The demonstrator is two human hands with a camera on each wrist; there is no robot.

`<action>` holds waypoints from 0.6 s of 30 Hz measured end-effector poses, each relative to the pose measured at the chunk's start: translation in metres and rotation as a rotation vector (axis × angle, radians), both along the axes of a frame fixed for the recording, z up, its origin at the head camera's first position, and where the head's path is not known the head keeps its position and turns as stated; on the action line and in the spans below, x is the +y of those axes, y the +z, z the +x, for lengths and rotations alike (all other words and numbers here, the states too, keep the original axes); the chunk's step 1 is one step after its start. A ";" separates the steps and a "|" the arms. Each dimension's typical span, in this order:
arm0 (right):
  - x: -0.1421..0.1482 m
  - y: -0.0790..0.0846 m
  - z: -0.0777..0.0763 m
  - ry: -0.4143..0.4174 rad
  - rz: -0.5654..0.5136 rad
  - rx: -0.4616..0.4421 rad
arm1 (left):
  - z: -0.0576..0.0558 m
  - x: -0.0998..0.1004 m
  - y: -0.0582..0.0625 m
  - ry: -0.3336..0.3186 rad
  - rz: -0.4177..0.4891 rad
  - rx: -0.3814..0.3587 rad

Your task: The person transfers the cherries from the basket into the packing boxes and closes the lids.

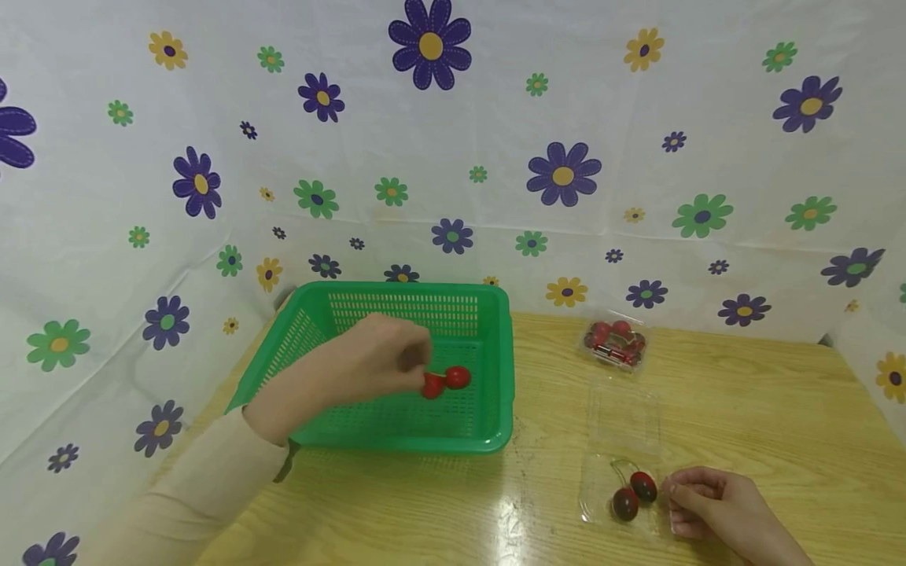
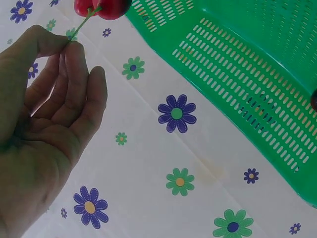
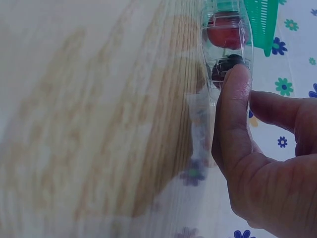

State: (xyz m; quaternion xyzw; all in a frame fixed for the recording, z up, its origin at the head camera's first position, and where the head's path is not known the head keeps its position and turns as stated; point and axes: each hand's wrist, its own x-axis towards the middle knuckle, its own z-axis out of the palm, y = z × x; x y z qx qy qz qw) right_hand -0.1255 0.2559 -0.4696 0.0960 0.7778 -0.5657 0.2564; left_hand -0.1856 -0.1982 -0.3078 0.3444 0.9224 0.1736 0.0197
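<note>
My left hand (image 1: 371, 358) is over the green basket (image 1: 501, 354), its thumb and index finger pinching the green stem of a pair of red cherries (image 1: 458, 377). The left wrist view shows that stem (image 2: 84, 25) between the fingertips. At the right, my right hand (image 1: 725, 507) pinches the side of an open clear plastic box (image 1: 593, 503) between thumb and fingers. Two dark red cherries (image 1: 626, 504) joined by stems lie in the box's near half; its lid (image 1: 623, 417) is folded back flat, away from me.
A second clear box (image 1: 616, 344), filled with several red cherries, stands farther back on the wooden table (image 1: 743, 409). Flower-patterned white cloth (image 1: 488, 134) hangs behind the table and along its sides. A dark round thing (image 2: 314, 100) shows at the basket's side in the left wrist view.
</note>
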 end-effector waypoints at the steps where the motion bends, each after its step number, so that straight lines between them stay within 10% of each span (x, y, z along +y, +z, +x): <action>1: 0.000 0.000 0.000 0.007 0.001 0.004 | 0.001 0.002 0.000 -0.012 0.011 0.011; 18: 0.002 0.000 0.001 0.017 -0.024 0.005 | 0.014 0.024 -0.007 -0.151 0.132 0.031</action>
